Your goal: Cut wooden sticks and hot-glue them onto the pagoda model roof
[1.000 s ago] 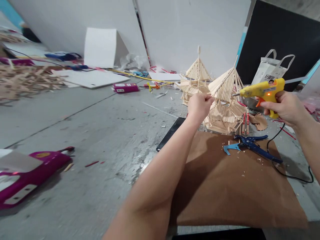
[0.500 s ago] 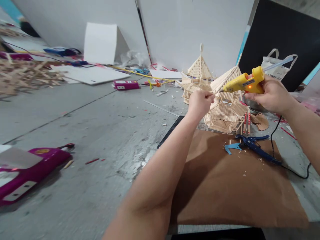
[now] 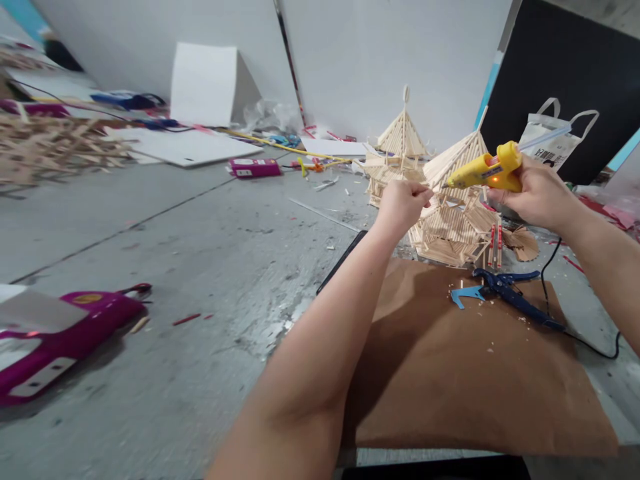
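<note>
In my right hand point(image 3: 543, 190) is a yellow hot glue gun point(image 3: 485, 170), its small light lit orange and a clear glue stick point(image 3: 545, 137) poking from its back. Its nozzle points left, close to the fingertips of my left hand point(image 3: 406, 203). Those fingers are pinched together; whatever sits in them is too small or hidden to make out. Both hands are at a wooden stick model point(image 3: 450, 233) of a pavilion with pointed roofs. A second peaked roof point(image 3: 404, 137) rises behind my left hand, which covers part of the model.
Blue pliers-like cutters point(image 3: 520, 300) and a blue scrap point(image 3: 466, 295) lie on a brown board point(image 3: 475, 380). Purple power strips point(image 3: 255, 168) rest on the grey surface at left. A stick pile point(image 3: 55, 153) is far left; a white bag point(image 3: 547, 143) stands behind.
The glue gun has dipped slightly and shifted a little left, its rear end lower. My left hand stays pinched at nearly the same spot. The view has shifted slightly.
</note>
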A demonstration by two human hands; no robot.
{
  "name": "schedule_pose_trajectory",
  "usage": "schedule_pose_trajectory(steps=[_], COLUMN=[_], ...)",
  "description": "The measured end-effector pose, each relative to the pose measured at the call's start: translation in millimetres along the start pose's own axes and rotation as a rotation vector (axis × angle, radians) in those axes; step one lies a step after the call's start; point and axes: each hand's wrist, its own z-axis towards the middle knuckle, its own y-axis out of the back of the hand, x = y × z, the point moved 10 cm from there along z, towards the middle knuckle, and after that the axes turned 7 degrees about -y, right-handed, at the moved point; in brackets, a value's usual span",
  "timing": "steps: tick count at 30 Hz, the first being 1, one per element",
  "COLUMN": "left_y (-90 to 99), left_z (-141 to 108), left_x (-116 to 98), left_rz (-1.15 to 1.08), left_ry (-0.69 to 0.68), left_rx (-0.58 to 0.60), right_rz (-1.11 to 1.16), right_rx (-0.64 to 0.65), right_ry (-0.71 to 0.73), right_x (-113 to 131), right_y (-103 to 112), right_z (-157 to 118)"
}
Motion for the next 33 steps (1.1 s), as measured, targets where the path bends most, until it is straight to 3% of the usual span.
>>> schedule_pose_trajectory(steps=[15,21,33], left_y=[-2.0,-1.7,-1.2], left_z=[3.5,3.8,4.8], left_x=[-5.6,-5.5,-11.2], left_rz=[0.128,0.136,0.192], left_ry=[-0.052,-0.062,-0.096], left_rx=[0.03,0.024,0.025], right_rz=[-0.252,-0.275,-0.355], right_rx=[0.026,0.029,0.048], right_ry=[0.001,0.044,-0.001], right_x=[15.4,20.3,28.8], right_y=[0.2,0.1,4.0], right_z=[4.4,5.4,5.2])
